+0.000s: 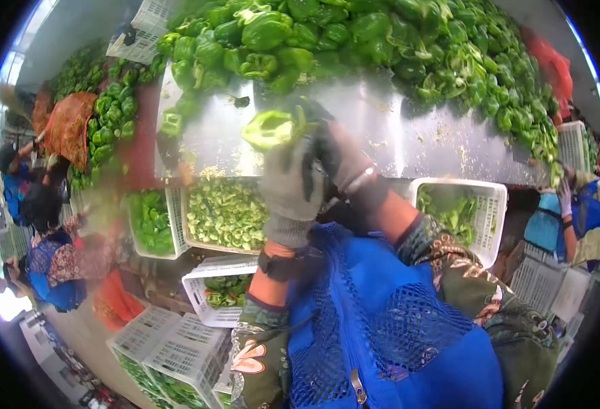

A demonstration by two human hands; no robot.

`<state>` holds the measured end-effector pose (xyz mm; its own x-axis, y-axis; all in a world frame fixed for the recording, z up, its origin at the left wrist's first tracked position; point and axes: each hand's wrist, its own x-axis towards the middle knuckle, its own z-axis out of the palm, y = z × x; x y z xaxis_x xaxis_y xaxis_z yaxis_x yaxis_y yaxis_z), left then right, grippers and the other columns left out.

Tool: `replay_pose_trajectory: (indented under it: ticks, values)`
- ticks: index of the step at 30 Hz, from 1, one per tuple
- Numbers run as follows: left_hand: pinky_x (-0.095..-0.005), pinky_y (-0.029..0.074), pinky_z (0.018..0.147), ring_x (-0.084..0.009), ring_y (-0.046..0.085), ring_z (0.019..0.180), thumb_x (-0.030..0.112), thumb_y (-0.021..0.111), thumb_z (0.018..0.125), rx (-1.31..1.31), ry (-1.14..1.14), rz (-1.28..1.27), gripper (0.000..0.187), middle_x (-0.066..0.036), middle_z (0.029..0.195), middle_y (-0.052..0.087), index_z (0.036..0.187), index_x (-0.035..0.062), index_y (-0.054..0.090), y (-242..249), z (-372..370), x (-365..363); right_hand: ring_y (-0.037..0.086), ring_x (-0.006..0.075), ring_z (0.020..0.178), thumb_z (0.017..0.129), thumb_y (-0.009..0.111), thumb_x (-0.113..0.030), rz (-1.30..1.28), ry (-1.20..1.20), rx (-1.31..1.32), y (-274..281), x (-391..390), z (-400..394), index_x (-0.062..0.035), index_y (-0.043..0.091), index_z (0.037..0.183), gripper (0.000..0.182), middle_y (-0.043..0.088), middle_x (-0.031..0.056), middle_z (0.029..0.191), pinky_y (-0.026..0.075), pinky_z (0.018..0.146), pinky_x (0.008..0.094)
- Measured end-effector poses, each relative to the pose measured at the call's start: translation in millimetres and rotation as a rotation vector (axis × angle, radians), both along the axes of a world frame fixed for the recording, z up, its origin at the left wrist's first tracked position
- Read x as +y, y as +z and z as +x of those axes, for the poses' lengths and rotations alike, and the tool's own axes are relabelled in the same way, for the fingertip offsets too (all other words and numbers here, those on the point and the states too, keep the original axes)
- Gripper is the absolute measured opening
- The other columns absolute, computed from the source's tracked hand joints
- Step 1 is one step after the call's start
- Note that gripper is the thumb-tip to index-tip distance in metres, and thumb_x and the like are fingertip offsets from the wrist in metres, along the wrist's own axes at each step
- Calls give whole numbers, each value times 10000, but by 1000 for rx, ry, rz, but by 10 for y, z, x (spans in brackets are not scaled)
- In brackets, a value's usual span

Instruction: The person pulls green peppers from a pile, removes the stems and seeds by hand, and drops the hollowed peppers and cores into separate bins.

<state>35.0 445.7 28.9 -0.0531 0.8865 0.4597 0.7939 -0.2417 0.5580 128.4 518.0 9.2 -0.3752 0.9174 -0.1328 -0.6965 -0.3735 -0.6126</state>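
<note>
A green bell pepper (264, 131), cut open with its pale inside showing, is held over the metal tabletop (361, 126). My left hand (287, 178), in a grey knitted glove, is closed on it from below. Close against it on the right is my right hand (330, 140), in a dark and grey glove with its fingers curled. What the right fingers hold, if anything, is hidden behind the hands. A large heap of green bell peppers (269, 31) lies just beyond both hands, and one loose pepper piece (171, 123) sits to the left.
Below the table edge stand a crate of pale pepper cores (225, 211), a crate of green peppers (151, 221) and a white crate (494, 211) with pepper pieces. Co-workers are at the left (54, 266) and right (576, 211). Stacked crates (184, 347) stand at lower left.
</note>
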Motion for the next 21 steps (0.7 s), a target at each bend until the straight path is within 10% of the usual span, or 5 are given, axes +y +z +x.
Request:
replay_pose_trajectory:
  ticks: [4,10,13,21]
  values:
    - [-356,439,859,-283,538,1010,132,539,812,-402,-51,-76,347,-169,1048,531,1145,32,542,-180,-97,104,571,118,835,855,604,-94,69,0,-252,-101,147,97,-78,509,1147,307,582,40,982,495,700,234]
    - [-356,439,897,-270,514,1070,117,659,758,37,42,-316,543,-150,1087,520,1243,11,438,-40,-225,241,536,97,886,830,649,-103,236,-35,-285,-132,147,77,-100,506,1107,311,564,15,997,466,750,224]
    - [-305,475,805,-199,587,910,111,626,788,-388,-136,-533,449,-111,1034,602,1195,-11,478,-102,-326,430,527,100,929,809,678,-115,476,-35,-559,-132,150,99,-88,500,1133,370,570,21,1020,459,818,237]
    - [-239,467,652,-120,578,775,194,569,860,-785,-18,-584,298,-40,931,615,1103,21,565,-566,-280,378,555,116,944,818,588,-7,-39,-18,-175,-789,114,196,-50,461,1201,406,560,54,1136,478,816,252]
